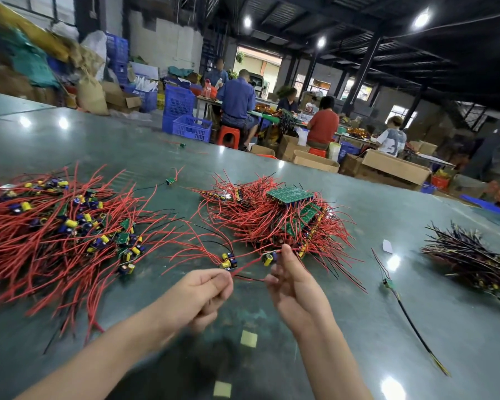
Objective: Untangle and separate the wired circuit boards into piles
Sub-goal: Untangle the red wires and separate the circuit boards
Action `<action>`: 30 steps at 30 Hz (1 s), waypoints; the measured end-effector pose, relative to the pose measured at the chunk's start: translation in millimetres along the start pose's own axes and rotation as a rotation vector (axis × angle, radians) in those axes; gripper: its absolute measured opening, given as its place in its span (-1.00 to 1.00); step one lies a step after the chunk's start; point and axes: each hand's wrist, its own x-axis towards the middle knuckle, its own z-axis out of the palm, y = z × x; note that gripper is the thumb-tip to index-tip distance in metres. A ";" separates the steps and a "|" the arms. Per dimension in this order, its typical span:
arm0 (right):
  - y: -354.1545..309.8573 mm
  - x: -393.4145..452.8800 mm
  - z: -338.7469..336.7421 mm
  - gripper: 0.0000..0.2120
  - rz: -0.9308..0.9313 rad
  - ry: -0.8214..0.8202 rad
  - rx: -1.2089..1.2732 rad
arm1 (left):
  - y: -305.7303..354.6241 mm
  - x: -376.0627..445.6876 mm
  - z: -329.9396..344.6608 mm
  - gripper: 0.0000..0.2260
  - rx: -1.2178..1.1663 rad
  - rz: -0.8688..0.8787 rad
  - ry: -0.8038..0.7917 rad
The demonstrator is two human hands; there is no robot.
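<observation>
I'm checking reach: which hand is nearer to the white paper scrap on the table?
Right. The right hand is left of the white paper scrap, with bare table between them. The left hand is farther left, beyond the right hand.

Dim hall, bright ceiling lamps [421, 19], glare spots on glossy table [98, 140], motion-blurred edges, wide-angle bending
</observation>
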 end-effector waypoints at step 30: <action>-17.8 12.1 -13.7 -0.84 -0.090 0.065 0.358 | -3.4 12.0 -34.9 -0.52 -0.209 -0.138 0.257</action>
